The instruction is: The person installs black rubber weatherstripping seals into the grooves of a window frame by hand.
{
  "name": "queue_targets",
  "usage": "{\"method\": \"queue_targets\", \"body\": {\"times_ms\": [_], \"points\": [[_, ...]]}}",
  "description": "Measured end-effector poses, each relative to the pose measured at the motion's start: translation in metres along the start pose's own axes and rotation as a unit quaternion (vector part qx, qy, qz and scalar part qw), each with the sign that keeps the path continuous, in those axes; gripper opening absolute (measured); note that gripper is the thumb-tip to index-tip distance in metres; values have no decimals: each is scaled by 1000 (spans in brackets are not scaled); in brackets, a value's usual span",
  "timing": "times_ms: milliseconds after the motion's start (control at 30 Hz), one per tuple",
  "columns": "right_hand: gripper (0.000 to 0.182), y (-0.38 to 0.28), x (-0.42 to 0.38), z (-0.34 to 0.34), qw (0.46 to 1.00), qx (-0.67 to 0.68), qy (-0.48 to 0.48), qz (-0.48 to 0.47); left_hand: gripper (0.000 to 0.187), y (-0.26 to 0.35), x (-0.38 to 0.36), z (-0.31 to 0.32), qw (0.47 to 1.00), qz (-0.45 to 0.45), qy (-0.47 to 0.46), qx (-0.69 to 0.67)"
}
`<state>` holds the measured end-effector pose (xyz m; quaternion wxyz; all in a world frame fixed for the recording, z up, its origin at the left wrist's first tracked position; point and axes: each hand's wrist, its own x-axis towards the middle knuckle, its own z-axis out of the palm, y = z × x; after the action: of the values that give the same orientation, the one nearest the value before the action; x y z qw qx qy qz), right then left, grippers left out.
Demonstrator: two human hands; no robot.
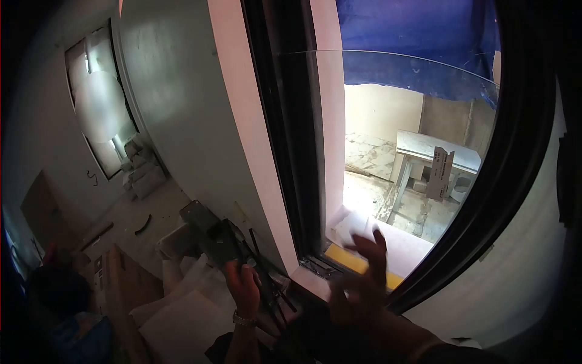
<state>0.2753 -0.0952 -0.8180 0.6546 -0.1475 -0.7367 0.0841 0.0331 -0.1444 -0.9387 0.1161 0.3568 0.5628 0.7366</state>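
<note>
My left hand (244,288), with a bracelet at the wrist, is low in the middle of the head view. Its fingers are curled closed beside several thin dark strips (276,297); what they hold, if anything, I cannot make out. Raised in front of the window opening is my right hand (364,276), slightly blurred, fingers apart and nothing visible in them. Behind it, a yellow strip (347,258) lies along the bottom of the black window frame (282,127). A glass pane (388,67) with a curved-looking upper edge stands in the frame and carries a paper label (441,174).
Left of my hands lie a dark long case-like object (203,221), white sheets (182,312) and a cardboard box (115,276). Another person (57,291) is at the lower left. Outside are a blue tarp (412,30) and a white-topped table (430,145).
</note>
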Motion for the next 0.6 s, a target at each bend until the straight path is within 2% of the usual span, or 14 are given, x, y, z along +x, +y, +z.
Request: {"method": "queue_targets", "body": {"times_ms": [133,200,267,300,333,367,433,467,533,567,600], "points": [[15,23,118,46,992,-50,75,-87,12,3,-4,3,1000,-30,-2,-2],[9,31,193,48,975,-105,132,-141,12,7,-5,5,999,-34,0,19],[13,44,255,38,965,-212,105,-113,20,11,-5,4,977,112,-38,176],[16,43,278,29,959,-274,54,-48,20,28,-2,5,975,115,-39,183],[17,56,290,27,939,-329,71,-76,27,55,0,6,946,193,-49,255],[17,60,301,20,940,-326,75,-68,35,85,7,13,906,267,-60,324],[11,62,312,6,922,-375,-72,64,41,148,49,21,820,417,-61,387],[11,67,308,7,925,-367,-72,71,39,189,65,28,784,444,-37,432],[5,77,303,14,914,-404,11,-41,35,271,86,55,694,475,12,540],[5,82,302,15,917,-397,12,-36,34,300,95,71,642,476,38,600],[4,87,303,15,919,-386,36,-70,31,320,109,87,606,493,39,623]]}}
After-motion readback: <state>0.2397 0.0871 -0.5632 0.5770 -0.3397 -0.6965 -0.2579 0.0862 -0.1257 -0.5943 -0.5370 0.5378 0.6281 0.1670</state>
